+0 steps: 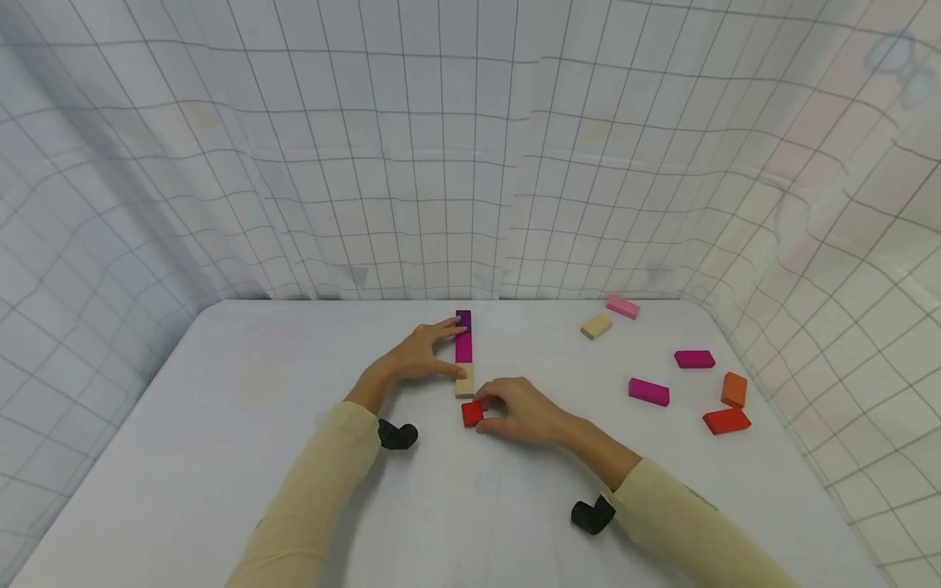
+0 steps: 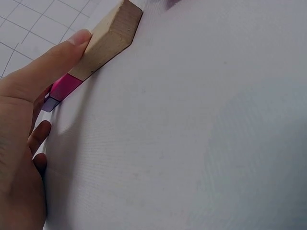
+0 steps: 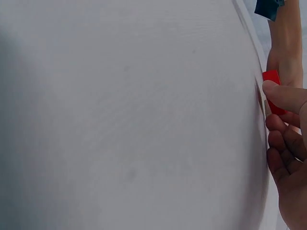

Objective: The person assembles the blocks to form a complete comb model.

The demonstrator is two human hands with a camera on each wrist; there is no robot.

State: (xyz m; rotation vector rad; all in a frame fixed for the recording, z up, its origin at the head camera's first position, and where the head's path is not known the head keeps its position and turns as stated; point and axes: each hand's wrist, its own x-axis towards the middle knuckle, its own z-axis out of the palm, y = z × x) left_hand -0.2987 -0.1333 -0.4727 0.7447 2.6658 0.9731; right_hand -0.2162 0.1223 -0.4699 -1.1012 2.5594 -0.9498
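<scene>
A row of wooden blocks runs away from me at the table's middle: a plain wood block (image 1: 465, 385) nearest, a magenta block (image 1: 464, 349) behind it, a dark purple block (image 1: 463, 317) at the far end. My left hand (image 1: 416, 353) spans the row from its left side. Its thumb rests on the plain block (image 2: 103, 40), and its outstretched fingers touch the row near the purple block. Just in front of the row, my right hand (image 1: 528, 410) pinches a red block (image 1: 472, 414) between thumb and fingers. That red block (image 3: 272, 76) is partly covered by the thumb in the right wrist view.
Loose blocks lie to the right: pink (image 1: 622, 307), plain wood (image 1: 596, 327), two magenta ones (image 1: 694, 359), orange (image 1: 733, 389) and another red one (image 1: 726, 420). A checked white curtain (image 1: 412, 163) encloses the white table (image 1: 184, 457) at the back and sides.
</scene>
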